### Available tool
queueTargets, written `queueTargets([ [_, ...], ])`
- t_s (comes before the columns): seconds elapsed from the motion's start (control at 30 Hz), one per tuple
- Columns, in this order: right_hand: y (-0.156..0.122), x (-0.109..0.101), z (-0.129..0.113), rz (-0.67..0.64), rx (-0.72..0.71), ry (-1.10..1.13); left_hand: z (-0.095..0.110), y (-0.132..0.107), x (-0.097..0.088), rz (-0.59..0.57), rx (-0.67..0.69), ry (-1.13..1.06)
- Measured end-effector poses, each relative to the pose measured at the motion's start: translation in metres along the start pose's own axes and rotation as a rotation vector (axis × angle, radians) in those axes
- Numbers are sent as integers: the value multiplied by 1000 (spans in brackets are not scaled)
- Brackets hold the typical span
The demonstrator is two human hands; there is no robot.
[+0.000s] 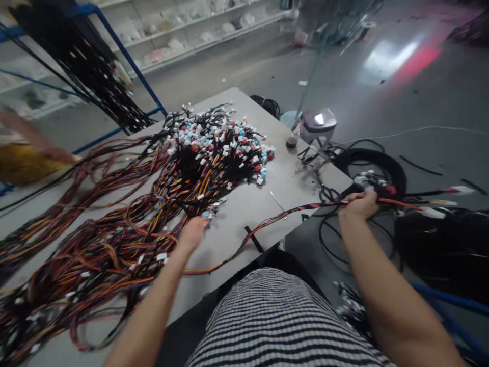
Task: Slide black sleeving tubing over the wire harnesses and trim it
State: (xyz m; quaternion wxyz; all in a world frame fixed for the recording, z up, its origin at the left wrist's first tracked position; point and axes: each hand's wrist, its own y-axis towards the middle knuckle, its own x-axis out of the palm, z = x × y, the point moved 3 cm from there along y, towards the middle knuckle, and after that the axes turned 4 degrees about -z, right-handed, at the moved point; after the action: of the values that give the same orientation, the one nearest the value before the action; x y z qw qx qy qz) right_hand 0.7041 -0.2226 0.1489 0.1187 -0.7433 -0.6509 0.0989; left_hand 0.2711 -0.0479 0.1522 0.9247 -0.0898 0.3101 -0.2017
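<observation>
My right hand (359, 204) is closed round a wire harness (263, 224), beyond the table's right edge. Orange and black leads with white connectors (431, 211) stick out past that hand. From there the harness runs left across the table and passes under my left forearm. My left hand (194, 232), slightly blurred, is closed at the near side of the big pile of harnesses. White and light blue connectors (208, 214) show at its fingertips, seemingly gripped; the fingers themselves are partly hidden. The harness pile (225, 142) has many white, red and blue connectors bunched at its end.
The pale table (237, 102) carries a thin white stick (278, 200) and a black strip (254, 239). A blue rack (126, 56) hung with black cables stands left, near another person's hand (53, 153). Black cable coils (397, 173) and a bin (319, 122) sit right.
</observation>
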Motion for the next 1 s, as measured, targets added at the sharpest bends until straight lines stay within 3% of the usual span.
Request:
queueTargets([
  [0.07,14,19,9,-42,-21,7,53,34,116,-193,132,6],
  [0.13,37,35,16,-83,-59,8,92,55,215,-448,268,36],
  [0.2,69,51,20,-140,-127,-38,114,73,286,-658,337,83],
  [0.27,104,71,20,-217,-223,-149,125,101,325,-709,318,126],
  [0.4,164,129,16,-429,-379,-391,145,186,350,-578,190,133],
  [0.5,192,175,18,-501,-409,-502,157,242,366,-541,106,112],
  [0.6,210,209,19,-488,-442,-654,159,269,386,-553,36,112],
  [0.7,227,230,9,-496,-470,-838,156,276,399,-575,-51,80],
  [0.8,236,232,-3,-549,-463,-1060,157,276,404,-682,-212,-203],
  [0.87,222,219,1,-604,-507,-1167,162,277,404,-748,-294,-406],
  [0.93,182,193,25,-742,-571,-1221,166,279,403,-771,-321,-494],
  [1.0,119,159,68,-1031,-539,-1311,168,281,403,-775,-337,-530],
])
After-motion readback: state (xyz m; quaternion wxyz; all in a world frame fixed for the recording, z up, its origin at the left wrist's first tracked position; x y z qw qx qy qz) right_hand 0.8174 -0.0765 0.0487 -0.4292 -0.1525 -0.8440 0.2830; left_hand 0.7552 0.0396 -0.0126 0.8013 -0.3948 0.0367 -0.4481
